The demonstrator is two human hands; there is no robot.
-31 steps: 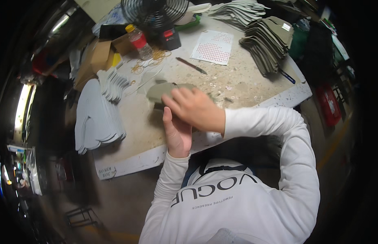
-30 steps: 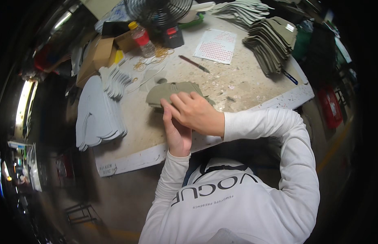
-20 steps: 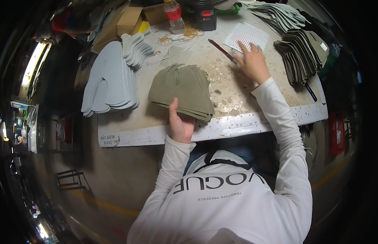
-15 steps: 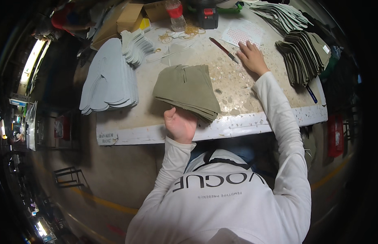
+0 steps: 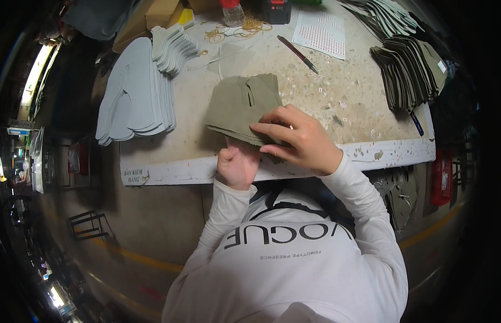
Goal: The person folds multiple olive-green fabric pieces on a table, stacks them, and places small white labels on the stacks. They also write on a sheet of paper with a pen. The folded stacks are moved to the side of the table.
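Note:
A small stack of olive fabric pieces (image 5: 234,102), slit near the top, is held slightly tilted over the near part of the table. Beneath its near edge, my left hand (image 5: 239,166) grips the stack, thumb bent at the side and the other fingers hidden under the cloth. My right hand (image 5: 304,139) is at the near right corner, with thumb and fingers closed around the layered edge. Beyond the stack lie a pen (image 5: 298,54) and a printed white sheet (image 5: 319,34).
Pale blue-grey fabric pieces (image 5: 134,102) are piled at left, beside wavy light strips (image 5: 174,49). Dark olive pieces (image 5: 409,72) fan out at right near a blue pen (image 5: 417,124). Farther back are yellowish cords (image 5: 245,28), a bottle (image 5: 232,13) and a cardboard box (image 5: 161,13). Scraps dot the table (image 5: 363,102).
My right hand has come from beside the paper sheet to the near right corner of the stack and closed on it. My left hand keeps holding the stack, whose slit now gapes wider.

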